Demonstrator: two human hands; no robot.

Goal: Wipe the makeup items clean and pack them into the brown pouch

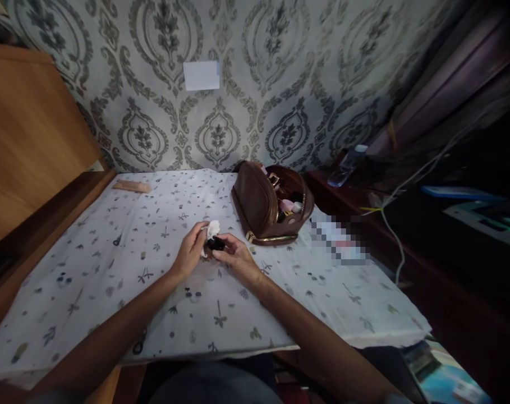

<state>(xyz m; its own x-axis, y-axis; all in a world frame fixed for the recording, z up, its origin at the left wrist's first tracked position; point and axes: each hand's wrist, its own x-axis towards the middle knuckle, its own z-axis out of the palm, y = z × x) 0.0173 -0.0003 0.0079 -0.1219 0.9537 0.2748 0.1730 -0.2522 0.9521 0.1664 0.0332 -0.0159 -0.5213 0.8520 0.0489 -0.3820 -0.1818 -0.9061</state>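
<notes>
Both of my hands meet above the middle of a white patterned cloth [124,247] on the table. Crumpled white tissue [213,227] is gripped in my left hand [190,249], its edges poking out above and below the fingers. Between the thumb and fingers of my right hand [237,259] is a small black object [215,243], which touches the tissue; its kind is too small to make out. Just beyond my right hand stands a brown toiletry bag [255,205], unzipped, with several small items visible inside.
A light wooden piece [131,186] lies at the cloth's back left, near a wooden panel [36,140]. Right of the bag is a blurred-out flat item [341,241]. A clear bottle [348,164] and a white cable [400,241] are farther right. Patterned wallpaper [221,123] rises behind.
</notes>
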